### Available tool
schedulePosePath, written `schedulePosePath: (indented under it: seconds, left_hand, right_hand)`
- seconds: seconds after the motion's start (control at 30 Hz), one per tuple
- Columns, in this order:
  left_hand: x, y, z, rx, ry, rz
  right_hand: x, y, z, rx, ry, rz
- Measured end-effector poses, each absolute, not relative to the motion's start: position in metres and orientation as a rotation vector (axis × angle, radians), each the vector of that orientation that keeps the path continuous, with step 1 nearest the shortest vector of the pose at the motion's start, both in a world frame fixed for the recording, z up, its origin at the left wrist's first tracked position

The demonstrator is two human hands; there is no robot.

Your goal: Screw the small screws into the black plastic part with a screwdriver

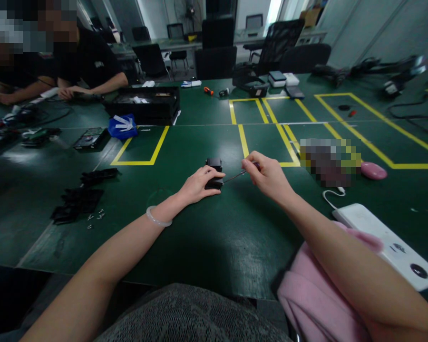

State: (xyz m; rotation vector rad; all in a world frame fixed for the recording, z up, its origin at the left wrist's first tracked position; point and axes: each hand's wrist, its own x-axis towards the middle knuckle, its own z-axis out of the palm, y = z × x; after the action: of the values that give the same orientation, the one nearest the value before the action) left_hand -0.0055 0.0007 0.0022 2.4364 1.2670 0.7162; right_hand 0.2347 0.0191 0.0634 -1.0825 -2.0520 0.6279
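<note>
A small black boxy part [214, 166] sits on the green table [207, 237] in front of me. My left hand [198, 184] lies over its near side, fingers curled around it and holding it down. My right hand [266, 173] is closed in a pinch on a thin screwdriver [237, 175], whose metal tip points left and touches the black part's right side. A pale bangle circles my left wrist.
Black plastic pieces [80, 197] and small screws [96, 217] lie at the left. A white power strip [388, 244] and pink cloth [306, 289] sit at my right. Yellow tape boxes [264, 126], a black tray [146, 104], a blue bag [123, 126]; a person [74, 61] works far left.
</note>
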Motion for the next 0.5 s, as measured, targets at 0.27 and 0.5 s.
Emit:
schedulePosePath:
  seconds: [0.27,0.5]
  left_hand:
    - [-0.0048,-0.0009,0.0038,2.428,1.269,0.710]
    - [-0.0050,-0.0008,0.0043,2.424,1.274,0.716]
  right_hand:
    - [0.2332,0.0171,0.0661,-1.068,-2.068,0.640]
    - [0.2337,0.0153,0.0687,-1.024,-2.109,0.636]
